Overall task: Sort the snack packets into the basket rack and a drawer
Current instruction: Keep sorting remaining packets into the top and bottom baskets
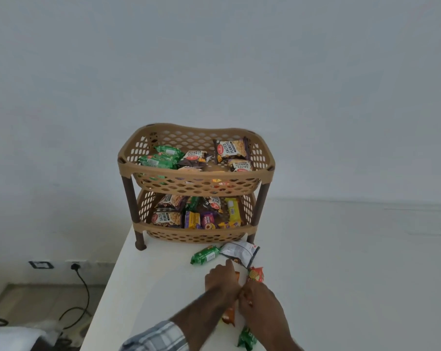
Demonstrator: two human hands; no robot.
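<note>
The white worktop (163, 287) carries everything, and both hands work close together over its near part. Beyond the hands, well apart from them, stands the two-tier tan basket rack (196, 178) on dark brown legs. Its upper basket holds green packets on the side of the left hand and dark salted-peanut packets (231, 149) toward the middle and the right-hand side. The lower basket holds more peanut packets, purple and yellow biscuit packs (233, 211) and others crowded together.

Just beyond the fingertips of the left hand lies a white and dark blue packet (239, 252), back side up, and beside it, further to the left, a small green packet (205, 254) lies on the worktop just in front of the rack.

The left hand (222, 281), its checked sleeve (156, 336) showing at the forearm, lies palm down over an orange packet (230, 314); whether the fingers grip it cannot be told. The right hand (261, 298) touches the left at the wrist, and its fingers are closed around a red and orange packet (256, 274) that sticks out past them. Below the right forearm lies another green packet (247, 339).
</note>
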